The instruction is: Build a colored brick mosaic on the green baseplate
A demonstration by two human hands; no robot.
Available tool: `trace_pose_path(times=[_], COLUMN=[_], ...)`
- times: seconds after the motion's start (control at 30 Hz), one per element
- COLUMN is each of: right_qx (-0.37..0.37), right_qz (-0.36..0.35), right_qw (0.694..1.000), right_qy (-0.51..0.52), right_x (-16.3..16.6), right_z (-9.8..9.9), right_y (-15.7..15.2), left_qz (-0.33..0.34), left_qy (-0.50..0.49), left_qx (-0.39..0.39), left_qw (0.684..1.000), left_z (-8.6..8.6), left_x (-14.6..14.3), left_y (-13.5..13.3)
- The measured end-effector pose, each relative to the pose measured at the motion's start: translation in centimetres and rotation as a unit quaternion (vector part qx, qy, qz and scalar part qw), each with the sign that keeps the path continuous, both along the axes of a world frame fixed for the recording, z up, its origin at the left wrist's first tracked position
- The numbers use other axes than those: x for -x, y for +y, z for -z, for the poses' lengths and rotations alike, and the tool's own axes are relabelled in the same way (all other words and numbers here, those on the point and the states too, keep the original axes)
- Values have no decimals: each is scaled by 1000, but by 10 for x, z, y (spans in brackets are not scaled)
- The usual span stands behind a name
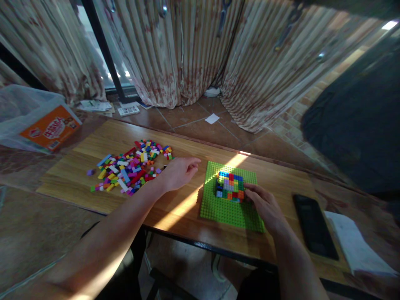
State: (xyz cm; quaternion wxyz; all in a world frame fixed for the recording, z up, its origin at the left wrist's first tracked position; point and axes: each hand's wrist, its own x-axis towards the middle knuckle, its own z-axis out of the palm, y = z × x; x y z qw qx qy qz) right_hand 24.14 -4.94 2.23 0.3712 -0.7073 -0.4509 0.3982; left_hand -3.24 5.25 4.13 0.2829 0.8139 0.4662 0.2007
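Left grip: the left hand (180, 171) lies palm down on the desk (175, 200), fingers loosely stretched out and pointing to the right. It holds nothing.
Right grip: the right hand (264, 203) rests on the green plate, and its fingertips (248, 192) touch the right side of the little brick build. Whether it pinches a brick cannot be told from here.
Brick build: the brick build (230, 186) is a small block of blue, red, green, orange and purple bricks. It sits on the far middle of the green plate, just left of the right hand.
Green plate: the green plate (225, 210) is flat and bumpy. It lies on the desk between the two hands, close to the near edge.
Loose bricks: the pile of loose bricks (131, 166) is spread out on the desk, just to the left of the left hand. It has many colours.
Phone: a dark phone (314, 227) lies flat on the desk, to the right of the right hand.
White paper: a white paper (353, 246) lies next to the phone, at the right end of the desk.
Bag: a clear bag with an orange box (50, 127) inside sits far left, beyond the desk.
Curtains: striped curtains (175, 50) hang at the back, down to the tiled floor (200, 125).
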Motion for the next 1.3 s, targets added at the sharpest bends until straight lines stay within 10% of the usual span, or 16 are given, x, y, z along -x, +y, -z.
trace_pose_path(times=[0.93, 1.3], right_qx=[8, 17], right_qz=[19, 12], right_qw=[999, 1000], right_qy=[34, -7], right_x=[7, 6], right_z=[-9, -10], right_y=[2, 3], left_qz=[6, -29], left_qy=[3, 5], left_qx=[8, -16], left_qw=[1000, 999], left_z=[-5, -32], left_x=[-4, 60], left_y=[-4, 14])
